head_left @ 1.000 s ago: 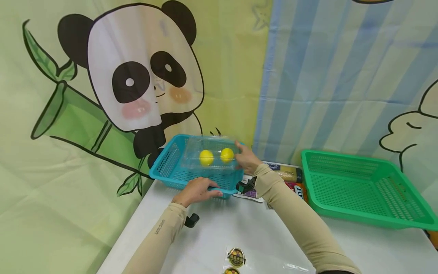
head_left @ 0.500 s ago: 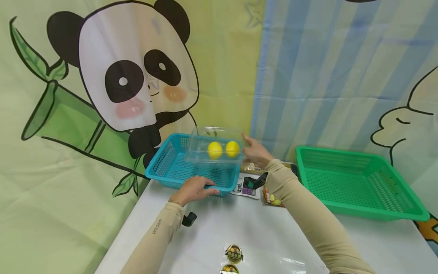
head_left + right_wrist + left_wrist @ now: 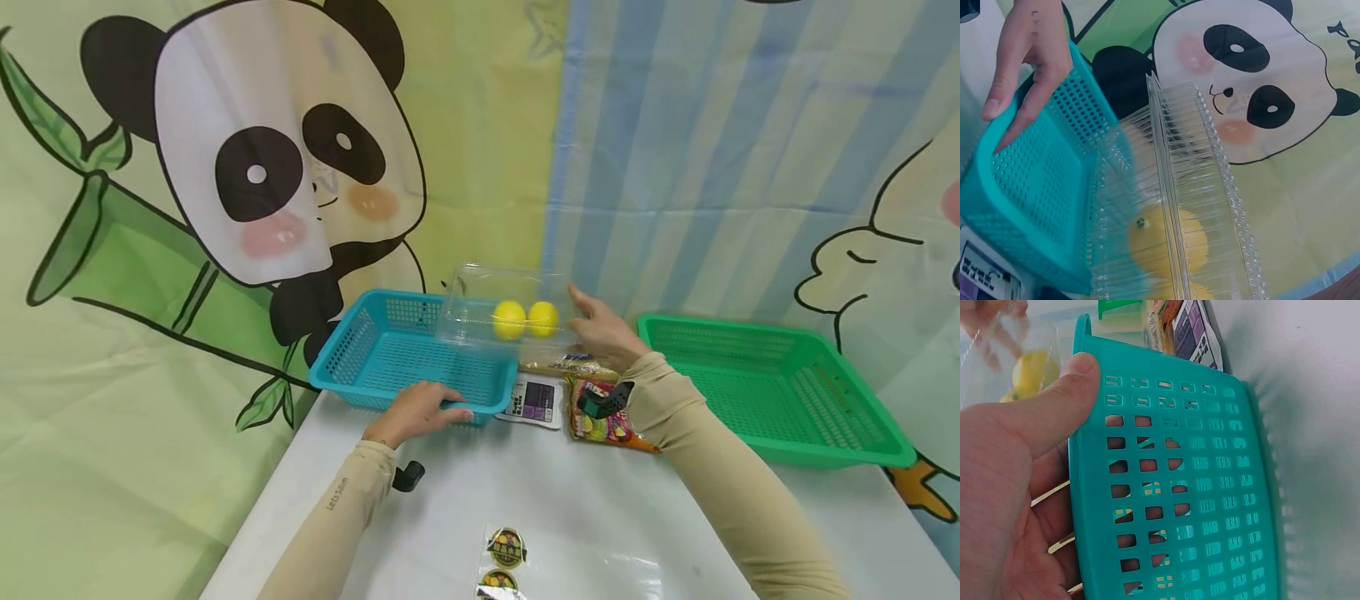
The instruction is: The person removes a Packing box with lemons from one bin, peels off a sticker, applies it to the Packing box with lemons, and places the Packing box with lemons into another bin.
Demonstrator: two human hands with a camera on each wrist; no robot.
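Observation:
My right hand (image 3: 603, 333) holds a clear plastic clamshell box (image 3: 471, 310) by its right end. Inside the box lie two yellow lemons (image 3: 509, 321); a small green stem end shows on one lemon (image 3: 1166, 242) in the right wrist view. The box is raised over the right part of a blue perforated basket (image 3: 405, 357) and reaches past its edge. My left hand (image 3: 420, 412) grips the basket's near rim, thumb outside and fingers inside, as the left wrist view shows on the basket wall (image 3: 1172, 487).
A green basket (image 3: 750, 400) stands to the right. Between the baskets lie a white and purple packet (image 3: 534, 402), a red and orange packet (image 3: 596, 417) and a partly hidden golden pack (image 3: 558, 367). Clear plastic with round stickers (image 3: 507, 547) lies in front. A printed curtain (image 3: 480, 125) hangs behind.
My right hand has carried the clear box with the lemons up and rightward, from above the blue basket's middle to past its right edge. The left hand stays on the rim.

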